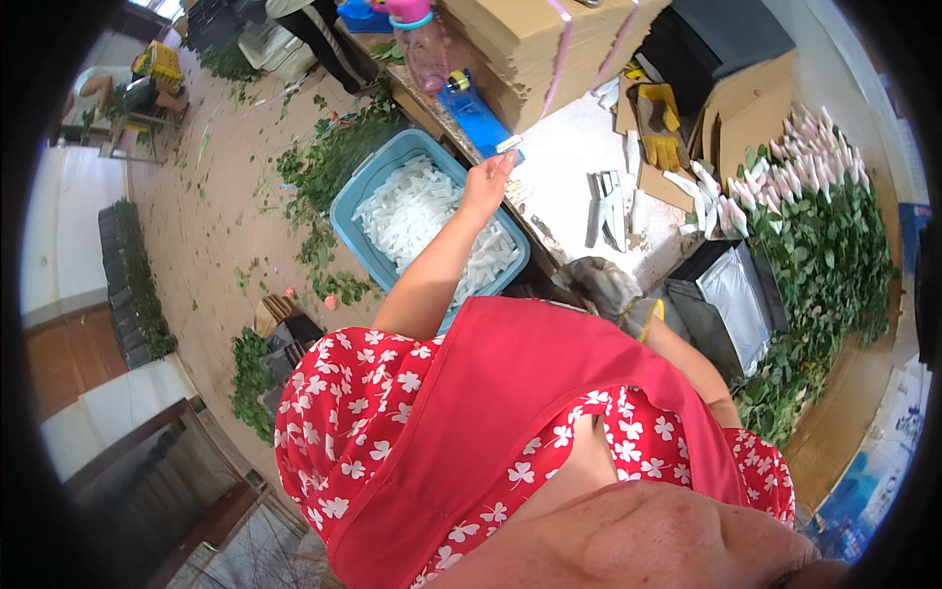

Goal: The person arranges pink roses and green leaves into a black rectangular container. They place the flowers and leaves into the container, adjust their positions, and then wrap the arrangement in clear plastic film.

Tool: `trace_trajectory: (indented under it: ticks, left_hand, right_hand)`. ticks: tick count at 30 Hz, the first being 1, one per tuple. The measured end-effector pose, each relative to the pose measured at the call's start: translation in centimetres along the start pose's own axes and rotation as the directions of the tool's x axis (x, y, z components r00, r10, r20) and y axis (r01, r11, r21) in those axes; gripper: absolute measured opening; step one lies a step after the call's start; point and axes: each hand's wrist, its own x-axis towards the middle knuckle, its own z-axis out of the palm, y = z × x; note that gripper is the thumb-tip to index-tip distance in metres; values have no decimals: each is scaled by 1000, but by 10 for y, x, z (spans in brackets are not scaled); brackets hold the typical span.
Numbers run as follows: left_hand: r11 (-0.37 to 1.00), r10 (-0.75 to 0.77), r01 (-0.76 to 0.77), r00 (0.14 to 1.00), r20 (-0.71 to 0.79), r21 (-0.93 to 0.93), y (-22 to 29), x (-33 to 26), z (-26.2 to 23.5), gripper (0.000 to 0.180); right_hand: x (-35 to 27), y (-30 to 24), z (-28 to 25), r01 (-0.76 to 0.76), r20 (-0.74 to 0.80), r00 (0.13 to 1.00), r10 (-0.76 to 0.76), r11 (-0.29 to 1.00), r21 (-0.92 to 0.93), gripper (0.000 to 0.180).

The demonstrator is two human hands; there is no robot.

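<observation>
My bare left hand [488,185] is above the table's edge beside the blue tub [345,208]. Its fingertips are pinched on a small white sleeve [508,144], near a blue tape dispenser [469,113]. Many similar white sleeves [417,206] fill the tub. Close to my apron, at the near edge of the table, is my right hand [601,285] in a grey glove with a yellow cuff. The glove's fingers look bent, but what they hold, if anything, cannot be made out. A white and grey metal tool [610,209] lies on the table ahead of the glove.
Leafy rose stems [819,265] with pale sleeved heads lie at the right. Beside them stands a dark box with a silvery face [736,304]. Stacked cardboard [540,59] and yellow work gloves [662,123] are at the back. Cut leaves [324,196] litter the floor; another person's leg [329,39] shows far off.
</observation>
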Motion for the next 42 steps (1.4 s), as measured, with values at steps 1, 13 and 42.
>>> trace_trajectory:
  ticks: [1,13,42]
  left_hand:
    - [997,-39,44,996,-74,67,15,1,12,35]
    - [739,-450,673,536,714,-39,56,-31,153,42]
    - [262,500,-618,-570,652,-741,285,-210,440,12]
  right_hand:
    - [4,23,4,3,21,1000,-6,988,157,27]
    - [-143,104,-73,58,-400,899,-178,954,-296,35]
    - [-247,203,-60,-262,-811,578,86,962,-84,31]
